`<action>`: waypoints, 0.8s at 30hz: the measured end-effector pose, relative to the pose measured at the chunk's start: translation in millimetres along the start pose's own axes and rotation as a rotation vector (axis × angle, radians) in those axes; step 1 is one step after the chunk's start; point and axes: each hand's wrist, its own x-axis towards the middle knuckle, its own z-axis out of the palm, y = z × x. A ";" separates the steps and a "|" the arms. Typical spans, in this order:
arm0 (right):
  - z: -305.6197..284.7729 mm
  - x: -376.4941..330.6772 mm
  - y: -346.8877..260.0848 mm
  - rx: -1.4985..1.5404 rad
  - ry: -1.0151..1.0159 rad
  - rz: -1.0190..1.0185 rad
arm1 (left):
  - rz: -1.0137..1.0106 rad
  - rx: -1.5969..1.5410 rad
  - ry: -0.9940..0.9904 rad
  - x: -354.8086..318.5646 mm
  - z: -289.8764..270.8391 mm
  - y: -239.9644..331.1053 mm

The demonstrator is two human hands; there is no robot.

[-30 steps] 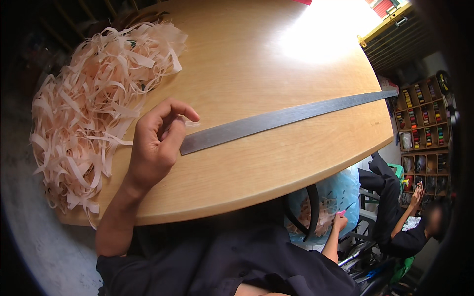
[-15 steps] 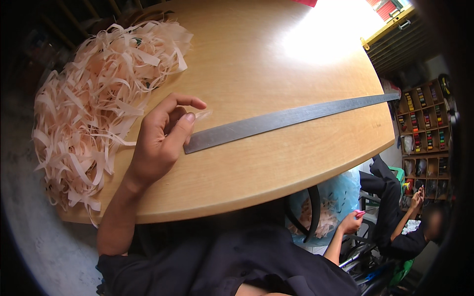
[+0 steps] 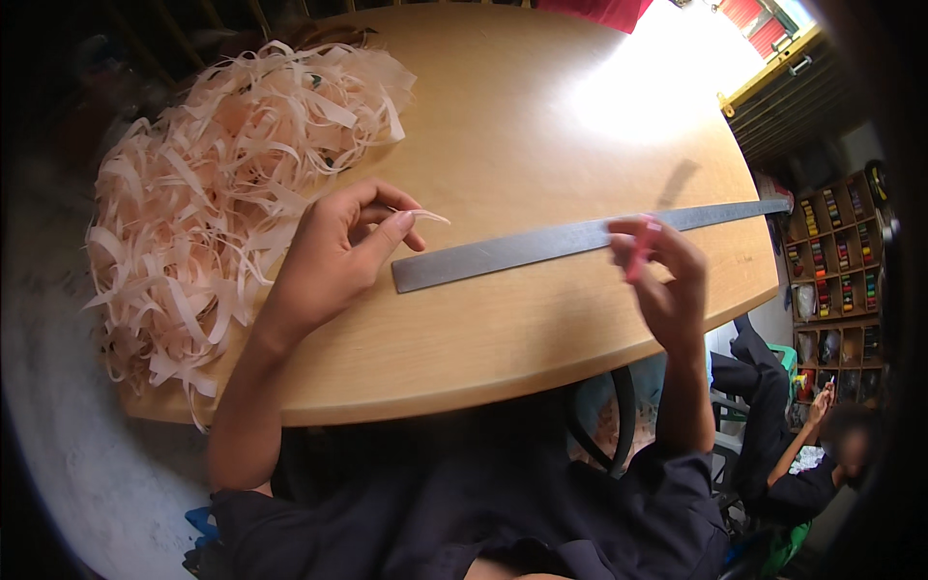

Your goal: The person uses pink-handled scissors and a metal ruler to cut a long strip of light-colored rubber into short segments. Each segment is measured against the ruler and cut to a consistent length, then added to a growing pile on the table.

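A thin peach strip (image 3: 432, 216) is pinched btwn thumb and finger of the L hand (image 3: 343, 256), over the worktop's (image 3: 512, 126) middle, its long axis pointed to the R edge. Well apart, pink-handled snips (prob.; blurred) (image 3: 639, 253) are gripped by the R hand (image 3: 675, 290), nearer that edge. Below, btwn hands, a steel ruler (image 3: 512, 255) is laid, reaching the R edge. Toward the L edge, peach strips (image 3: 217, 198) are heaped.
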 end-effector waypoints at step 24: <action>44.4 79.9 -36.6 0.206 -0.641 0.313 | -0.099 0.177 -0.168 -4.6 -18.0 6.5</action>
